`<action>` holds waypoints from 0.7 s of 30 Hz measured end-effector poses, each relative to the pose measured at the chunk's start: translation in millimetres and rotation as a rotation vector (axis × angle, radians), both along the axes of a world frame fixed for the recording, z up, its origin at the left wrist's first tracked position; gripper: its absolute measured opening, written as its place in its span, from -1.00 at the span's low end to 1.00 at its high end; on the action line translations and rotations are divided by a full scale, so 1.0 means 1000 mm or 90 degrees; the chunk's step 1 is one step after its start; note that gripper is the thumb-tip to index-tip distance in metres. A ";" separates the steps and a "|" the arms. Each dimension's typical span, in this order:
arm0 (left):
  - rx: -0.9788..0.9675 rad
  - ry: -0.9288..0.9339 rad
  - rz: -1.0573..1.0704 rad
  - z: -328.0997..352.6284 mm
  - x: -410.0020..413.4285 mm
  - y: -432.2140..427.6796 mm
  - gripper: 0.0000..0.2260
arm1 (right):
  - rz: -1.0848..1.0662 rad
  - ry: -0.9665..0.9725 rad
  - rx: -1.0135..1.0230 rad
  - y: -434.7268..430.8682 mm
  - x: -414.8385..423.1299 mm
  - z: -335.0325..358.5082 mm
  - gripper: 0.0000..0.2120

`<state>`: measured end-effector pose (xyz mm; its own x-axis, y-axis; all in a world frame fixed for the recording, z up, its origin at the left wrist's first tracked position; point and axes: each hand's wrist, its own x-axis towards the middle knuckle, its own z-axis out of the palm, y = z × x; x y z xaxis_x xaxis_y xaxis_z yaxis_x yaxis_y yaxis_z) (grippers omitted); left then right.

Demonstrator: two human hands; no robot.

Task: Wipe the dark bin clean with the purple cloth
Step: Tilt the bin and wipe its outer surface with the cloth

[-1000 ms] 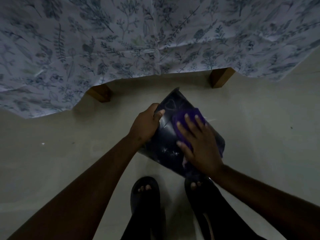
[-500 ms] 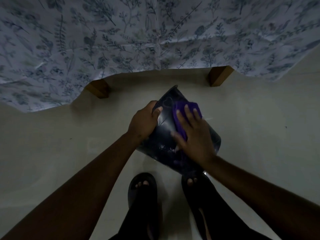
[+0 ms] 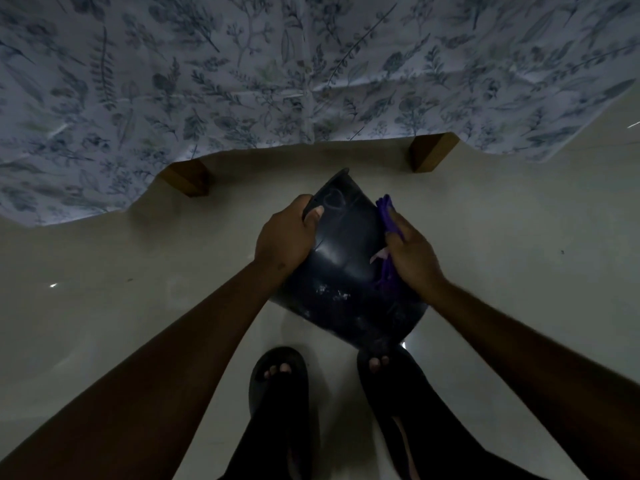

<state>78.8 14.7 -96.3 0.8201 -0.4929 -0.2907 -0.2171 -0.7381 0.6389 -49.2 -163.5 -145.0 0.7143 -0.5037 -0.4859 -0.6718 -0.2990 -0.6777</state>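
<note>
The dark bin (image 3: 346, 268) is held tilted above the floor, its rim pointing away from me toward the bed. My left hand (image 3: 285, 235) grips its left side near the rim, thumb over the wall. On the bin's right side my right hand (image 3: 410, 254) presses the purple cloth (image 3: 386, 211) against the wall; part of the cloth is hidden under the hand. Pale smudges show low on the bin's wall. The bin's inside is hidden.
A bed with a floral sheet (image 3: 242, 81) hangs over two wooden legs (image 3: 188, 176) (image 3: 429, 152) just beyond the bin. Pale glossy floor (image 3: 138, 271) spreads all around. My feet in dark sandals (image 3: 280, 375) stand directly below the bin.
My right hand slid the purple cloth from the bin's top face over to its right side. The left hand kept its grip near the rim, and the bin turned slightly.
</note>
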 end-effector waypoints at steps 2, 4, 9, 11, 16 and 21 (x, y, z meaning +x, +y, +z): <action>0.027 -0.015 0.009 -0.001 0.003 -0.004 -0.75 | 0.119 -0.033 -0.164 0.031 -0.019 0.005 -0.36; 0.036 -0.009 -0.001 0.001 0.007 -0.011 -0.75 | 0.258 -0.082 -0.286 0.062 -0.042 0.013 -0.32; -0.024 0.041 -0.031 0.010 0.011 0.000 -0.77 | 0.298 -0.135 -0.341 0.036 -0.030 0.006 -0.37; 0.000 0.037 -0.048 0.010 0.005 0.015 -0.76 | 0.193 -0.119 -0.258 0.011 -0.009 0.007 -0.46; 0.009 -0.016 -0.002 0.004 -0.001 0.015 -0.70 | 0.146 -0.072 -0.221 0.007 0.009 0.006 -0.46; 0.060 -0.052 -0.018 0.004 0.012 0.004 -0.71 | 0.456 -0.192 -0.420 0.075 -0.058 -0.001 -0.42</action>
<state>90.7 18.5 -91.9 0.8293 -0.4900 -0.2687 -0.2875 -0.7864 0.5467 -107.6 -88.9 -146.2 0.9998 -0.0117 -0.0153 -0.0162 -0.9389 -0.3437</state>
